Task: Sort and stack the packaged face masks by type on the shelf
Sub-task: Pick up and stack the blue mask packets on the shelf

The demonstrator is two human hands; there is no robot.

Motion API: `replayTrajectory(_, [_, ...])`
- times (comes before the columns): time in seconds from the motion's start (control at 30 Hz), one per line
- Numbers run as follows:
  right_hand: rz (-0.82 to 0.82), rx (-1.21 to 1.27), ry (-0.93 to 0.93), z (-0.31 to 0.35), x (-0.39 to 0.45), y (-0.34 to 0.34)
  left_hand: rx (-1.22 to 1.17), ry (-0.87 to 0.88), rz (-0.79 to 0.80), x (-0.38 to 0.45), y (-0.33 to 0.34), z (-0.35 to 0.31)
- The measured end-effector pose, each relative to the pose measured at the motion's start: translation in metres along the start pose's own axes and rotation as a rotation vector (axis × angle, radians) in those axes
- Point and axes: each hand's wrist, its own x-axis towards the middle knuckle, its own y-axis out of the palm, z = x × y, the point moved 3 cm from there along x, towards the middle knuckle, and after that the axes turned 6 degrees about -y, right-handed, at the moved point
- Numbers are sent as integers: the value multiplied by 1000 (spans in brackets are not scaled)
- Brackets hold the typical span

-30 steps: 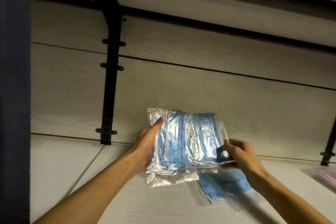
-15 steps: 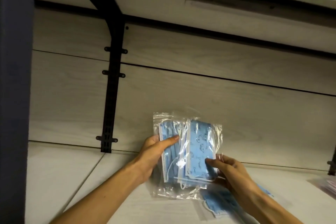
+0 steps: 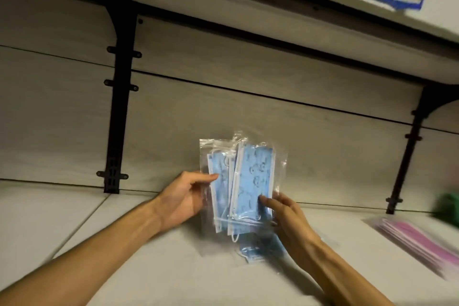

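Biggest risk: the blue mask packs were fanned, not squared, and clear bags are slick, so if you'd eased either grip before the bottom edges met the shelf, one pkg could've slid out & skewed the stack. They were also upright, just above another blue pack lying flat on the shelf below your right hand; dropping them off-line would've left a crooked pile. Pink packs sat well apart at far right, w/ a blurred green thing beyond, so mixing types looked unlikely unless you reached across.

Hands: your left hand was partly curled, thumb laid across the front of the left-most bag, fingers behind it; I judged that a pinch on the bundle's left edge. Your right hand gripped the lower right corner, fingertips pressed on the front pack's face, rest of the hand behind/under. Neither was slack. How many bags each held, can't tell.

Bundle sat mid-frame, near the back panel, held clear of the surface.
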Motion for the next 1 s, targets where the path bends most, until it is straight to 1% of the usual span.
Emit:
replayTrajectory(0.13, [26,-31,30,7,0,-10,24,-15,104,-6,12,-1])
replayTrajectory(0.27, [125,-117,65,38,6,-39,107,-61,159,-9,22,-4])
replayTrajectory(0.33, [152,-239,66,51,9,-58,110,-87,124,-5,21,-3])
replayTrajectory(0.43, [217,-551,22,66,8,-74,185,-106,76,4,16,4])
replayTrajectory(0.5, [235,-732,-74,76,7,-76,226,-120,78,10,18,8])
replayTrajectory(0.57, [255,-874,-242,91,4,-71,346,-125,80,16,24,8])
replayTrajectory(0.67, [266,-1105,-506,115,2,-62,678,-71,-15,21,40,2])
replayTrajectory(0.73, [241,-1216,-597,128,6,-60,722,-39,-89,29,48,1])
replayTrajectory(0.8, [251,-1238,-573,132,11,-59,734,16,-178,40,47,8])
replayTrajectory(0.9, [319,-1226,-452,114,19,-67,722,21,-251,45,45,33])
replayTrajectory(0.93, [309,-1228,-427,104,21,-73,710,16,-273,45,43,41])
replayTrajectory(1.0, [212,-1158,-420,82,23,-86,699,32,-331,45,42,48])
